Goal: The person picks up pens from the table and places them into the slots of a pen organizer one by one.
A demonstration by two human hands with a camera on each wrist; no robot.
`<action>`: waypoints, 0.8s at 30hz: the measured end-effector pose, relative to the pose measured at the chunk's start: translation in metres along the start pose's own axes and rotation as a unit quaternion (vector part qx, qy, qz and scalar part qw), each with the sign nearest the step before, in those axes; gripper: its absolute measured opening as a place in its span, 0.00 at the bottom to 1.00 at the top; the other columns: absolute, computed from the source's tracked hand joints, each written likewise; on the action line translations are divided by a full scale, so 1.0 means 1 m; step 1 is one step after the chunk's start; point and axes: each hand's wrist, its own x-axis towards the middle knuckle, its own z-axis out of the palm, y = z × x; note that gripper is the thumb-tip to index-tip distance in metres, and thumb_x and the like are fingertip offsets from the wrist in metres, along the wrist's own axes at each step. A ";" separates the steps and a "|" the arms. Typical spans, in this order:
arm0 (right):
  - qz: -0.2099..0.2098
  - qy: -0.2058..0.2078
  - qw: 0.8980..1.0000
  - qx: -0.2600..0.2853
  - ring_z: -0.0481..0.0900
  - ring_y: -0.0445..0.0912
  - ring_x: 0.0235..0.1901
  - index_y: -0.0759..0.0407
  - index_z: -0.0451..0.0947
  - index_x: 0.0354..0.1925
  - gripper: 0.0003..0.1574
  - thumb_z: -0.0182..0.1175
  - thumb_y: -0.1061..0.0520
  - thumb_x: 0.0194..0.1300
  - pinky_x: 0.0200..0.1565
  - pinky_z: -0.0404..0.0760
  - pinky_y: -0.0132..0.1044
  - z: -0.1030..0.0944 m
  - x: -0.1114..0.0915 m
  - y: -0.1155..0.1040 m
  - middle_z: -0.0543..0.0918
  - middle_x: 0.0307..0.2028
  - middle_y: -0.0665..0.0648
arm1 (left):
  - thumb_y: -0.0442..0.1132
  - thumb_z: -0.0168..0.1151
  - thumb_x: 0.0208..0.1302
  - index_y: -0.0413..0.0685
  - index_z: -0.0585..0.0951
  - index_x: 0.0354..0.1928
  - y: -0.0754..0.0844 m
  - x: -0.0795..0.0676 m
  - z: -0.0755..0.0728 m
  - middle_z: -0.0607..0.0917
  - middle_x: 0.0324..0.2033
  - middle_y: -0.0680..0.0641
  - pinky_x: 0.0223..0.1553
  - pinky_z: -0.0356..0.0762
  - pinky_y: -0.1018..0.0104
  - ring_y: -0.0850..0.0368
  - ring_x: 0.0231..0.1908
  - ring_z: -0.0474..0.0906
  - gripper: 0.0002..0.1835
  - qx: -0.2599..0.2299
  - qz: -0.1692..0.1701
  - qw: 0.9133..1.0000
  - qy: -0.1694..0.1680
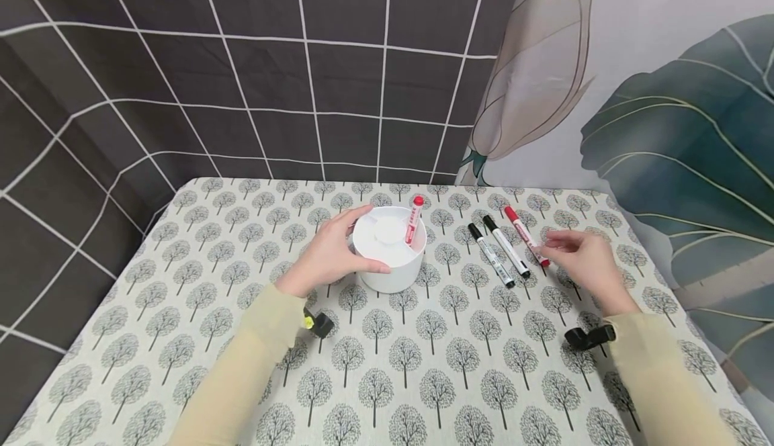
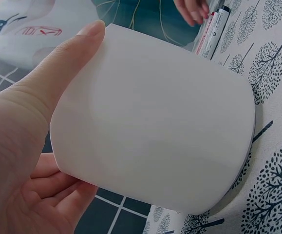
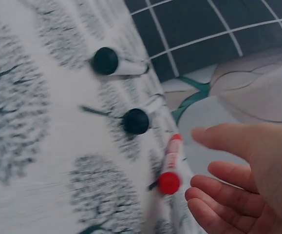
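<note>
A white round pen holder (image 1: 392, 277) with inner compartments stands on the tabletop. My left hand (image 1: 329, 250) grips it from the left, thumb over the near side and fingers round the far side. Inside it leans a red-capped marker (image 1: 414, 220), cap upward. In the left wrist view the holder's smooth wall (image 2: 155, 122) hides its inside. My right hand (image 1: 585, 261) hovers at the near end of a red marker (image 1: 526, 236) lying on the cloth. The right wrist view shows a gap between the relaxed fingers (image 3: 223, 202) and that marker's red end (image 3: 169, 183).
Left of the red marker lie two black-capped markers (image 1: 506, 246), side by side and slanted. A cloth printed with trees (image 1: 375, 379) covers the table. Behind it hang a dark grid-patterned curtain (image 1: 254, 70) and a floral one (image 1: 653, 43).
</note>
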 end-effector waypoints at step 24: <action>0.016 0.052 0.998 -0.021 0.80 0.46 0.27 0.60 0.82 0.45 0.20 0.68 0.54 0.55 0.23 0.76 0.33 0.007 -0.003 0.005 0.84 0.34 0.58 | 0.70 0.76 0.20 0.58 0.64 0.67 0.002 -0.001 0.000 0.70 0.60 0.57 0.55 0.67 0.51 0.59 0.57 0.67 0.63 -0.011 -0.007 1.000 0.001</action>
